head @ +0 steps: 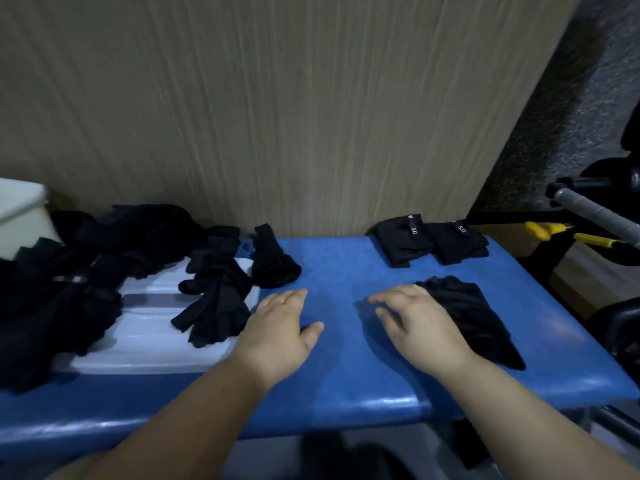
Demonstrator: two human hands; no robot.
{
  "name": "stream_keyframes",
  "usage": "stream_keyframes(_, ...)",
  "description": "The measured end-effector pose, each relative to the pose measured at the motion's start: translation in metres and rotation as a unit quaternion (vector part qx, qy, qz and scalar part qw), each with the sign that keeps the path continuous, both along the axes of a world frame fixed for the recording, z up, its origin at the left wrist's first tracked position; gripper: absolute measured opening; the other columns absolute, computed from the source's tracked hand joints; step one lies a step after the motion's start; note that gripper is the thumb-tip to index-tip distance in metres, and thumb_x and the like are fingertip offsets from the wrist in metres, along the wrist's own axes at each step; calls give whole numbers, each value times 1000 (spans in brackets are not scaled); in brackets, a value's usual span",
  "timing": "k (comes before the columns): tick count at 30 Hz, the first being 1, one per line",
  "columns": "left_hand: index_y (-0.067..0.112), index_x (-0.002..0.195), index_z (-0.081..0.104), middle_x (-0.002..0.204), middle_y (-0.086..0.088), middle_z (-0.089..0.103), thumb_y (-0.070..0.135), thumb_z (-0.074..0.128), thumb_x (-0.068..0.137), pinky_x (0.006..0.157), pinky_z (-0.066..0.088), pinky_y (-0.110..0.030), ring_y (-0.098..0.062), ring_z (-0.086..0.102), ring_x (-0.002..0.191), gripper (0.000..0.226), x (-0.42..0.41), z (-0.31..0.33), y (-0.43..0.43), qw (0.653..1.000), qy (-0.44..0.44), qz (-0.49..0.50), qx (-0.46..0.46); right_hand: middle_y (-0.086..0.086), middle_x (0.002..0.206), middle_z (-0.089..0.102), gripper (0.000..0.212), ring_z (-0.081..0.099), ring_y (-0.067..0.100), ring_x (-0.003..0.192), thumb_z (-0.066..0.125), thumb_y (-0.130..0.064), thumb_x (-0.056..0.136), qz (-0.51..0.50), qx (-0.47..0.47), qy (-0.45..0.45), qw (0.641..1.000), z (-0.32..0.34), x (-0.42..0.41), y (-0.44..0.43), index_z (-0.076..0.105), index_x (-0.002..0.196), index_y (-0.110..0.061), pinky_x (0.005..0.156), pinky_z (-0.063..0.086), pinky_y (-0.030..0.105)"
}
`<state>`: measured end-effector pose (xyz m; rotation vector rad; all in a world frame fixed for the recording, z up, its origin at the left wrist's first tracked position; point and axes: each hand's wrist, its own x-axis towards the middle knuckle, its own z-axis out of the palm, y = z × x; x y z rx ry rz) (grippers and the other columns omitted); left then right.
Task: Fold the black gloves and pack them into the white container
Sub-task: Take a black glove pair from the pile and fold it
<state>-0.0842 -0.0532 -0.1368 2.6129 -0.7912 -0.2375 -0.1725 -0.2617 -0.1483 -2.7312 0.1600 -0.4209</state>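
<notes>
Left hand (pixel 280 327) lies flat, empty, on blue table (pixel 346 265); right hand (pixel 419 327), fingers loose, rests on a black glove (pixel 478 317) mid-right. White container (pixel 20 216) sits far left. Advice: smooth glove flat before folding, edges aligned.

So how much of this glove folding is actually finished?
Early days. Two folded gloves sit at the far right of the blue table, not yet packed. The right hand rests against another glove, seemingly mid-fold; the left hand lies flat on the table. A big loose pile waits unfolded on the left, beside the white container, whose inside is out of view.
</notes>
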Motion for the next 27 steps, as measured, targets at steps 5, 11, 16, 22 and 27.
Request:
stream_keyframes(5, 19, 149, 29, 153, 2, 33, 41, 46, 98, 115, 23, -29, -17, 20, 143, 59, 20, 0, 22, 997, 18, 53, -57, -9, 109, 58, 26, 54, 10, 106, 56, -20, 95, -17, 140, -1, 990, -6, 42, 44, 64, 120, -20, 94, 39, 17)
stream_keyframes(11, 20, 143, 39, 145, 2, 41, 38, 49, 97, 110, 27, -29, -17, 28, 137, 50, 40, 2, 32, 988, 23, 99, -114, -4, 135, 48, 51, 49, 13, 116, 53, -35, 96, -12, 170, 50, 984, -4, 104, 76, 39, 143, -27, 103, 39, 30)
stream_keyframes(16, 17, 129, 46, 134, 0, 43, 33, 54, 95, 94, 37, -25, -16, 41, 121, 39, 52, -2, 31, 974, 29, 144, -172, -3, 142, 49, 51, 39, 18, 133, 45, -43, 97, -2, 205, 88, 975, -4, 136, 84, 36, 145, -28, 109, 35, 38)
stream_keyframes(22, 19, 143, 29, 139, -1, 44, 25, 55, 95, 94, 44, -34, -19, 48, 119, 55, 56, -3, 25, 963, 44, 144, -221, -3, 114, 60, 43, 55, 16, 109, 57, -43, 92, -29, 243, 89, 966, -9, 135, 82, 48, 131, -27, 92, 46, 30)
stream_keyframes(27, 22, 149, 18, 122, -2, 57, 25, 49, 97, 90, 49, -41, -21, 58, 105, 61, 46, -1, 19, 975, 40, 120, -181, -4, 105, 65, 42, 60, 14, 98, 67, -42, 84, -23, 294, 84, 952, -7, 117, 84, 52, 121, -29, 87, 50, 31)
